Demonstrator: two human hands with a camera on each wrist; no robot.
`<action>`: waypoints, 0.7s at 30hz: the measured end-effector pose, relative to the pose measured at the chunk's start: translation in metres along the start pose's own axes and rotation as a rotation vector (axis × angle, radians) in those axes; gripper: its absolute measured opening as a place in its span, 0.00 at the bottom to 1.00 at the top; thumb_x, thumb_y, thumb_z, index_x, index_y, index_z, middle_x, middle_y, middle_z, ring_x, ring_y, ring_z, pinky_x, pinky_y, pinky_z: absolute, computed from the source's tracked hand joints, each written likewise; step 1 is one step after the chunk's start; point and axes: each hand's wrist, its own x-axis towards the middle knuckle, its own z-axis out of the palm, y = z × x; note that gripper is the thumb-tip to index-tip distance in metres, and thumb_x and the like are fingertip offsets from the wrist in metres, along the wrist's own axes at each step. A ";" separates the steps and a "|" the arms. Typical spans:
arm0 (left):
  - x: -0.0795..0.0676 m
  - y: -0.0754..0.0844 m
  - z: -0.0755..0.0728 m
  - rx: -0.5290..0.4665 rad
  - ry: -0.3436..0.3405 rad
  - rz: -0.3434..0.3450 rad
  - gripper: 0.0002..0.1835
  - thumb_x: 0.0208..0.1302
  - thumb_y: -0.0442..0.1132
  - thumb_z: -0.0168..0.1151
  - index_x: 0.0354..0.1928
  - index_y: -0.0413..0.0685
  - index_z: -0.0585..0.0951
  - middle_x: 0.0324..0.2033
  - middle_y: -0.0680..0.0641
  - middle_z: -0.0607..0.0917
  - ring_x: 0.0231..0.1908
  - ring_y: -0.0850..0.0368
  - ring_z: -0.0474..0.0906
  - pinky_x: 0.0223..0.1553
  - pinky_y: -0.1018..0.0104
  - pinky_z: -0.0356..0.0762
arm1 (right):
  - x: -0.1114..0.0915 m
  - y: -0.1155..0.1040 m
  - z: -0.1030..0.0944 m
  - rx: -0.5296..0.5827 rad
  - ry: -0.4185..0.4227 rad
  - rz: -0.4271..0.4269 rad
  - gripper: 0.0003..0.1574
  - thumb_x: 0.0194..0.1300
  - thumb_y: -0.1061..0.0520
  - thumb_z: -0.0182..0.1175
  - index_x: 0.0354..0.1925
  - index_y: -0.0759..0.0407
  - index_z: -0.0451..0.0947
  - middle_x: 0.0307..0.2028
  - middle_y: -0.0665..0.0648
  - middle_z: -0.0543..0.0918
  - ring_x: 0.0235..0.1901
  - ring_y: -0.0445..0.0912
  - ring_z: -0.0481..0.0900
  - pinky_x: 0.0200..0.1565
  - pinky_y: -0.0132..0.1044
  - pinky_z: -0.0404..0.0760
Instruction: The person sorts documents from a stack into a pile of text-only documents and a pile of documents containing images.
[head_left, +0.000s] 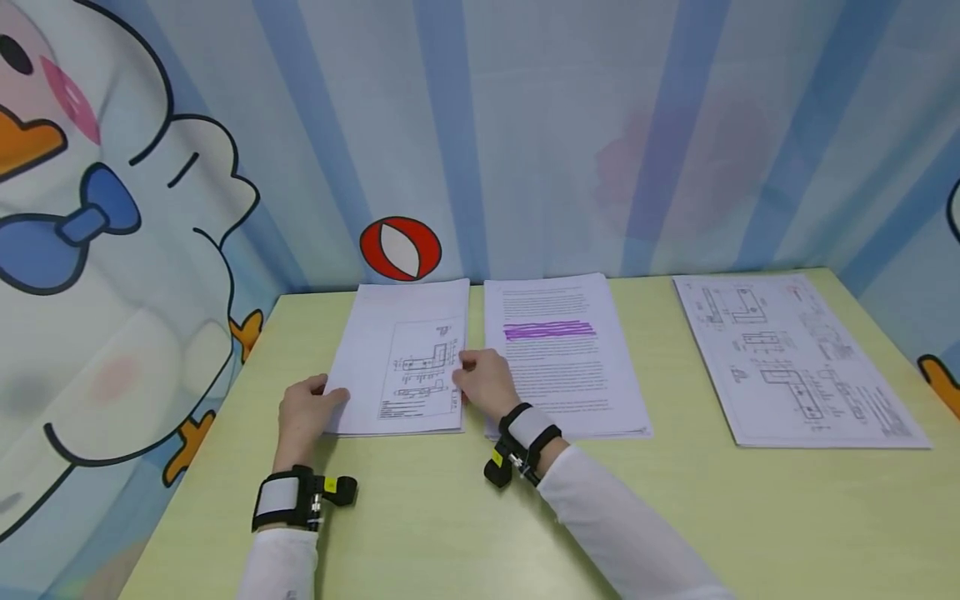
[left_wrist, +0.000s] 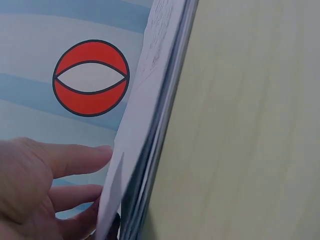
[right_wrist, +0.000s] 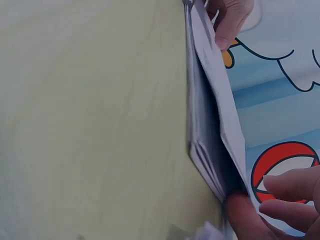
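White sleeves [head_left: 277, 567] reach in over the near side of the table [head_left: 420, 517], a black wrist strap [head_left: 300, 500] on each arm. Straight ahead of them is what I hold: the drawing sheet [head_left: 367, 333], topmost on the left stack [head_left: 405, 433], its long axis seeming to run near to far. It lies between my hands: my left grip [head_left: 309, 412] pinches its left edge, my right grip [head_left: 487, 383] its right edge, slightly farther in. My right thumb [right_wrist: 242, 215] is tucked beneath, and a gap parts the raised paper from the pages below; whether I have one sheet or several, I cannot tell. My left forearm points nearly straight ahead; my right slants leftward. Just right of the sheet is the text stack [head_left: 562, 375], and well apart, the right-hand stack [head_left: 795, 358]. Beyond hangs a striped backdrop [head_left: 555, 167].
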 end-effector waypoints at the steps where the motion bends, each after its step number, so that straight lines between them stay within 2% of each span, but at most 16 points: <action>1: 0.004 -0.006 0.003 0.030 0.018 0.016 0.30 0.60 0.43 0.56 0.63 0.36 0.64 0.57 0.33 0.70 0.55 0.40 0.66 0.55 0.46 0.64 | -0.001 -0.001 -0.002 -0.015 -0.002 -0.002 0.18 0.58 0.61 0.56 0.49 0.61 0.78 0.40 0.59 0.82 0.24 0.43 0.76 0.21 0.30 0.71; 2: 0.010 -0.013 0.006 0.059 0.034 0.031 0.30 0.60 0.44 0.56 0.62 0.36 0.65 0.56 0.34 0.72 0.54 0.41 0.67 0.54 0.45 0.65 | -0.002 -0.002 -0.004 -0.025 -0.011 0.004 0.20 0.59 0.60 0.56 0.51 0.61 0.76 0.43 0.59 0.82 0.26 0.43 0.76 0.22 0.30 0.71; 5: 0.018 -0.025 0.011 0.158 0.067 0.058 0.29 0.62 0.48 0.54 0.61 0.38 0.67 0.54 0.35 0.74 0.51 0.42 0.70 0.50 0.46 0.68 | -0.004 -0.007 -0.009 -0.061 -0.053 0.033 0.20 0.59 0.57 0.57 0.50 0.60 0.77 0.47 0.59 0.81 0.34 0.45 0.75 0.28 0.32 0.73; 8: 0.002 -0.005 0.004 0.179 0.060 0.041 0.30 0.64 0.49 0.50 0.62 0.36 0.64 0.54 0.32 0.73 0.51 0.38 0.69 0.49 0.45 0.68 | -0.006 -0.008 -0.015 -0.084 -0.097 0.041 0.21 0.59 0.54 0.58 0.50 0.58 0.77 0.49 0.58 0.80 0.42 0.47 0.75 0.38 0.36 0.75; 11: -0.010 0.020 -0.001 0.151 0.087 0.032 0.31 0.64 0.48 0.49 0.64 0.37 0.62 0.57 0.30 0.70 0.53 0.34 0.66 0.50 0.42 0.67 | -0.008 -0.006 -0.024 -0.077 -0.116 -0.021 0.21 0.60 0.52 0.57 0.52 0.56 0.76 0.51 0.57 0.79 0.47 0.47 0.75 0.44 0.39 0.75; 13: -0.003 0.022 0.004 0.115 0.126 0.079 0.31 0.64 0.48 0.49 0.64 0.38 0.61 0.58 0.30 0.68 0.55 0.32 0.63 0.50 0.40 0.65 | -0.009 -0.004 -0.034 -0.051 -0.116 -0.074 0.22 0.62 0.52 0.56 0.54 0.56 0.75 0.51 0.57 0.79 0.48 0.47 0.76 0.45 0.40 0.76; 14: 0.006 0.017 0.009 0.095 0.158 0.121 0.31 0.65 0.50 0.48 0.65 0.41 0.61 0.59 0.31 0.68 0.56 0.33 0.62 0.51 0.39 0.64 | -0.010 -0.003 -0.040 -0.038 -0.112 -0.096 0.22 0.62 0.52 0.56 0.54 0.56 0.75 0.51 0.56 0.79 0.47 0.46 0.76 0.45 0.41 0.76; 16: 0.026 0.007 0.024 0.056 0.213 0.215 0.31 0.65 0.56 0.47 0.66 0.49 0.62 0.59 0.37 0.69 0.58 0.38 0.62 0.52 0.42 0.65 | -0.012 -0.002 -0.052 -0.014 -0.098 -0.127 0.21 0.64 0.52 0.54 0.54 0.55 0.74 0.52 0.55 0.78 0.46 0.46 0.77 0.45 0.41 0.77; 18: 0.040 0.001 0.039 0.039 0.248 0.310 0.31 0.64 0.62 0.44 0.66 0.58 0.62 0.59 0.43 0.71 0.58 0.44 0.63 0.51 0.46 0.68 | -0.014 -0.001 -0.067 0.001 -0.072 -0.151 0.22 0.64 0.50 0.54 0.55 0.54 0.74 0.53 0.55 0.78 0.46 0.44 0.77 0.45 0.42 0.77; 19: 0.039 0.005 0.044 0.025 0.250 0.346 0.31 0.63 0.64 0.44 0.65 0.61 0.63 0.59 0.45 0.71 0.58 0.47 0.63 0.52 0.48 0.68 | -0.014 0.000 -0.074 0.006 -0.058 -0.165 0.22 0.64 0.50 0.54 0.55 0.53 0.74 0.53 0.55 0.78 0.46 0.44 0.76 0.46 0.42 0.77; 20: 0.031 0.015 0.046 -0.001 0.237 0.395 0.30 0.64 0.62 0.44 0.65 0.60 0.63 0.58 0.46 0.71 0.57 0.48 0.64 0.52 0.49 0.69 | -0.015 0.002 -0.082 0.005 -0.044 -0.187 0.22 0.65 0.49 0.53 0.55 0.53 0.74 0.53 0.55 0.77 0.47 0.45 0.76 0.47 0.42 0.76; 21: 0.021 0.029 0.048 -0.022 0.208 0.414 0.29 0.65 0.60 0.45 0.65 0.59 0.63 0.58 0.45 0.71 0.57 0.48 0.64 0.52 0.49 0.69 | -0.016 0.004 -0.090 0.004 -0.032 -0.213 0.22 0.65 0.49 0.53 0.56 0.53 0.73 0.54 0.56 0.76 0.48 0.45 0.75 0.48 0.42 0.76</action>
